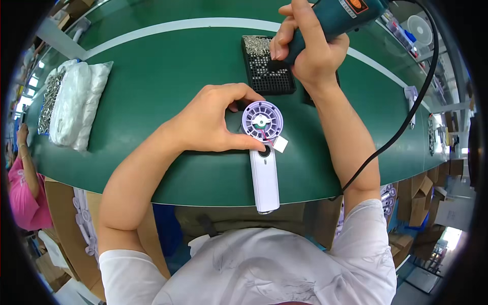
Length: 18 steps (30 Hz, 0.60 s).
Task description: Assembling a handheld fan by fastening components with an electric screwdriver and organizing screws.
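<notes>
A small handheld fan [265, 180] with a white handle and a round lilac head lies on the green table, its handle end reaching the near edge. Inside the open head, a white hub and thin coloured wires show; a small white tag sits beside the neck. My left hand [218, 119] grips the fan around the head and neck, thumb at the neck. Up and to the right, my right hand [317, 53] is wrapped around a dark teal electric screwdriver [343, 18]. Its dark nose is above a black screw tray [272, 84], which holds silvery screws toward its far end.
Clear plastic bags [76, 107] with white and metal parts lie at the left. A black cable [406, 119] runs from the screwdriver down past my right forearm. Cardboard boxes [71, 223] with lilac parts stand below the table edge. A person in pink [29, 190] is at far left.
</notes>
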{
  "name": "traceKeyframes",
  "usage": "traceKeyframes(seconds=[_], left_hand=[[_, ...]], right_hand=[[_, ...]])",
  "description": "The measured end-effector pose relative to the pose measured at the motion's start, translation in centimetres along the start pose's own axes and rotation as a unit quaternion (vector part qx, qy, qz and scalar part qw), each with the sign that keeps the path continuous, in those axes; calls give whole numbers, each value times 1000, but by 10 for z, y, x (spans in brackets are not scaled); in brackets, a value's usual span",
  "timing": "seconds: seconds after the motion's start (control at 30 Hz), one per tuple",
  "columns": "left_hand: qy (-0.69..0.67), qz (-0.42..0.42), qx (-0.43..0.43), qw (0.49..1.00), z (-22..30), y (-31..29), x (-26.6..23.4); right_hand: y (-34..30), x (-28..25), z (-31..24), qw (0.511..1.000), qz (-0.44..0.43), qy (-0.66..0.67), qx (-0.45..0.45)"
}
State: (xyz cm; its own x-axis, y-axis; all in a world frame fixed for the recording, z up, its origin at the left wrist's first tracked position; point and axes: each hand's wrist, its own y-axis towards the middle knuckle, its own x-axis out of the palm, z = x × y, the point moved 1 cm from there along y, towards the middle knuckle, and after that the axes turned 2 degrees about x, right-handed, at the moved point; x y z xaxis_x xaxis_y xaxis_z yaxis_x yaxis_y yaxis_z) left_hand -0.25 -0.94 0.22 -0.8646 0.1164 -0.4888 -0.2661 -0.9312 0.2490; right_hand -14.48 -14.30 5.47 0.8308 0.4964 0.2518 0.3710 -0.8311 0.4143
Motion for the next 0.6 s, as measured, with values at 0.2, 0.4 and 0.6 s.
traceKeyframes(seconds=[0.2,0.4,0.6], left_hand=[[19,6,15,1000,-5,1,0],[16,9,19,1000,-5,0,-1],[14,14,9,1000,-6,-1,-1]], right_hand=[[1,1,3,1000,8,11,-4],[1,0,11,1000,4,9,-12],[-1,7,12,995,-43,-84,-28]])
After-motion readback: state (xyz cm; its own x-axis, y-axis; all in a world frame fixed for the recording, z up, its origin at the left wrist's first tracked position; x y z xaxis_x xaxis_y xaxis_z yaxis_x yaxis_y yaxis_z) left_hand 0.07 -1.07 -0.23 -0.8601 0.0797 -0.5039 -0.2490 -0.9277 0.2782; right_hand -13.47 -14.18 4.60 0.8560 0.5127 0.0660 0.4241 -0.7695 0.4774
